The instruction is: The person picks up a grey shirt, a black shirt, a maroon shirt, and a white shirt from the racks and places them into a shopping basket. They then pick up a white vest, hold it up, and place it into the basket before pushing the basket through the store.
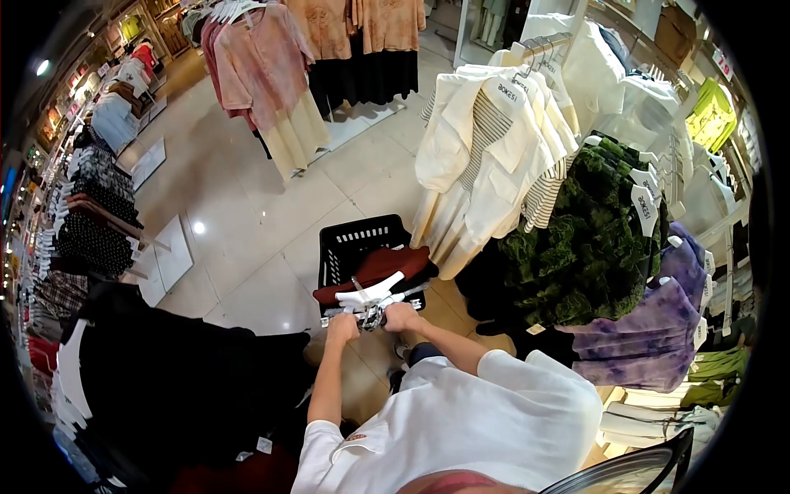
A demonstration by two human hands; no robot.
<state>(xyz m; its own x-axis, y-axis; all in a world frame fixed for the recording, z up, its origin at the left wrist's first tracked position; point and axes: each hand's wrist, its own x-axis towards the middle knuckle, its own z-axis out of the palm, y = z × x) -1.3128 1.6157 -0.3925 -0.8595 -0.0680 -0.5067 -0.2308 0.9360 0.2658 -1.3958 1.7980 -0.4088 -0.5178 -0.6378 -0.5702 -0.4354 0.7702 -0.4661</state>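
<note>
Both left hand (342, 328) and right hand (402, 317) have fingers (393, 315) clenched round hangers (383, 288) at the black basket (360, 224), so it's hanger-wrangling imo, and any lift needs them bunched.

The person's left hand (342, 327) and right hand (401, 317) were curled, side by side, ahead of the torso (469, 412), arms (327, 387) extended.

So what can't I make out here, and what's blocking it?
All in the head view:
Left hand and right hand: fingertips hidden by the backs of the hands, around the hangers.
Basket: whatever lies beneath the dark red clothing is covered by it.
Paper tag: print too small to read.
Glasses: cut off by the bottom edge.
</note>
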